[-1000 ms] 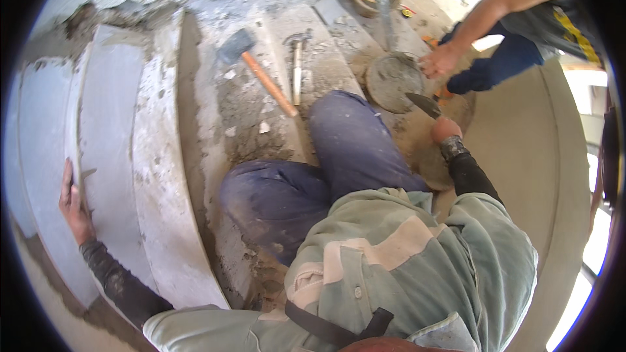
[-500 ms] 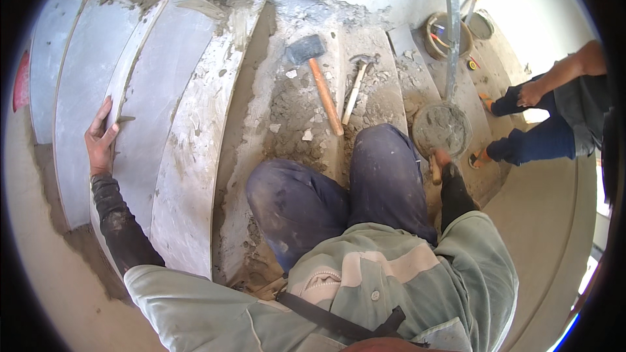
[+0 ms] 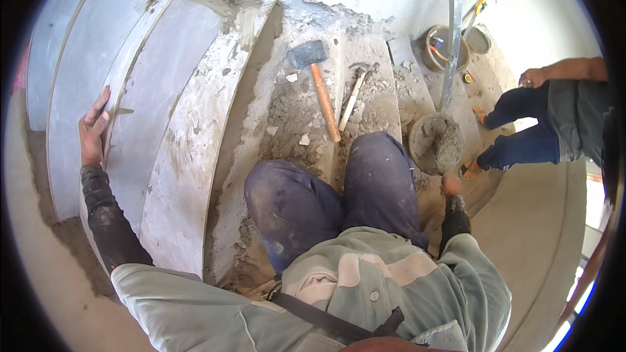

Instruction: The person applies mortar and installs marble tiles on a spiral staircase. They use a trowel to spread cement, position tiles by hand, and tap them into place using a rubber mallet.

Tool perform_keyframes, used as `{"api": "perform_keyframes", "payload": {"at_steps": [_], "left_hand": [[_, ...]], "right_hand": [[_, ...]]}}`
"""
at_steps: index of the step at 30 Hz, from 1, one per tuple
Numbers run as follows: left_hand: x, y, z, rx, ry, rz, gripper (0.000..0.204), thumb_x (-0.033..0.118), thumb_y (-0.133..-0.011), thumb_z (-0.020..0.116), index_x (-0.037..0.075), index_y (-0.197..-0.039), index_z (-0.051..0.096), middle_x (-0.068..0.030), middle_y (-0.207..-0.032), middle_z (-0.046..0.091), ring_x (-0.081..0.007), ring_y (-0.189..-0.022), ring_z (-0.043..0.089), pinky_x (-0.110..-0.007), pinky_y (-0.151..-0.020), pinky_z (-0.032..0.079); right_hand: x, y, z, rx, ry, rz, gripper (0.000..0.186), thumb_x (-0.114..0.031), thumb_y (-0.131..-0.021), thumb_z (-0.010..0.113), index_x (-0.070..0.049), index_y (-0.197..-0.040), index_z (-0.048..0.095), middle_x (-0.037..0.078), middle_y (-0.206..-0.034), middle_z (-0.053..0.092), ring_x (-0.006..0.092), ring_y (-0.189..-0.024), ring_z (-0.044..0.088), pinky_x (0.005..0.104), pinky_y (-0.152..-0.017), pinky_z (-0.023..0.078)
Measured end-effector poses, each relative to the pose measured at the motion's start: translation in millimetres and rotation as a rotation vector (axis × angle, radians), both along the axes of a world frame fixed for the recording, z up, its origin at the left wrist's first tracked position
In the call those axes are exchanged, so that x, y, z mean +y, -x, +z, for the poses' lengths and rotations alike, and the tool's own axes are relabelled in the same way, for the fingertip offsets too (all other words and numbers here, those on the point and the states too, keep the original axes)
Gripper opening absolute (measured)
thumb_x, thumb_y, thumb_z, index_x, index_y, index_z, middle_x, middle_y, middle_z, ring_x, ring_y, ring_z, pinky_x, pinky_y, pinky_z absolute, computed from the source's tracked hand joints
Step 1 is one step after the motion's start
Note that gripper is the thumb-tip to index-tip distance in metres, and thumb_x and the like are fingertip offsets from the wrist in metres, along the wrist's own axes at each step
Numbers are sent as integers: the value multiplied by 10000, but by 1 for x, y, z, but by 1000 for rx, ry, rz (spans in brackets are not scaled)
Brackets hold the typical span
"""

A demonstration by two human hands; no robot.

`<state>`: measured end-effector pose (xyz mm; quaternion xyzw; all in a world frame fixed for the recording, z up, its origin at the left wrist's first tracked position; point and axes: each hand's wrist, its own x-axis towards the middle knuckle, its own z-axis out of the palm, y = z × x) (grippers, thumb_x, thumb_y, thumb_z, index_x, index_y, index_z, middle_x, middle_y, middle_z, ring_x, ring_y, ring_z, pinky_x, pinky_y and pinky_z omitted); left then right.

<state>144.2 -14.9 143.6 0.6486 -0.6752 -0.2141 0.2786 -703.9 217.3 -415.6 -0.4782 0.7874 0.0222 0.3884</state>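
Note:
My left hand (image 3: 94, 132) lies with fingers apart against the upright edge of a pale stair slab (image 3: 171, 45) at the left. At the right, my right hand (image 3: 450, 186) is closed around the handle of a trowel, mostly hidden by my fingers. Its blade is covered by a heap of wet grey mortar (image 3: 450, 145), over a round bucket of mortar (image 3: 420, 132). A dark hollow shows in the bucket beside the heap. In front of my knees, a mallet (image 3: 324, 101) with a wooden handle and a claw hammer (image 3: 354, 99) lie on the rubble-strewn step.
A long metal straightedge (image 3: 451, 39) stands behind the mortar bucket. Further back are a bucket with tools (image 3: 463, 58), a smaller mortar bucket (image 3: 481, 40), a yellow-handled saw (image 3: 478, 10) and a tape measure (image 3: 467, 78). Another person (image 3: 521, 120) stands at the right.
My right hand has moved back toward me, and mortar is now heaped on the trowel, leaving a hollow in the bucket. My left hand stays on the slab. The other person's arm has shifted.

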Motion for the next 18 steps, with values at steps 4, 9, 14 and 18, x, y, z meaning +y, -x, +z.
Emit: {"api": "perform_keyframes", "payload": {"at_steps": [4,9,14,18], "left_hand": [[-13,10,3,-28,39,-39,571,287,-845,674,-34,-1314,616,-163,-1424,559,-259,-1364,467,-362,-1170,280],[-19,1,-5,73,102,11,504,278,-849,676,-10,-1263,666,-143,-1309,648,-228,-1238,567,-327,-1113,348],[-19,1,-10,119,116,10,486,283,-855,685,10,-1257,677,-135,-1252,679,-206,-1154,610,-305,-1069,387],[-16,5,-15,89,198,-27,470,293,-856,691,16,-1236,693,-133,-1205,695,-194,-1099,624,-302,-1045,404]], "right_hand": [[-30,7,112,355,463,304,105,-120,-807,637,-24,-818,678,220,-753,655,420,-753,646,487,-676,510],[-100,-65,297,293,589,260,197,-197,-786,709,-6,-828,683,256,-814,650,448,-804,618,517,-712,486],[-164,-149,460,96,618,583,251,-224,-804,751,-1,-908,700,205,-743,651,395,-684,627,445,-633,493],[-202,-214,561,-365,515,958,204,-125,-740,825,-9,-837,690,109,-650,609,217,-570,572,326,-558,430]]}}
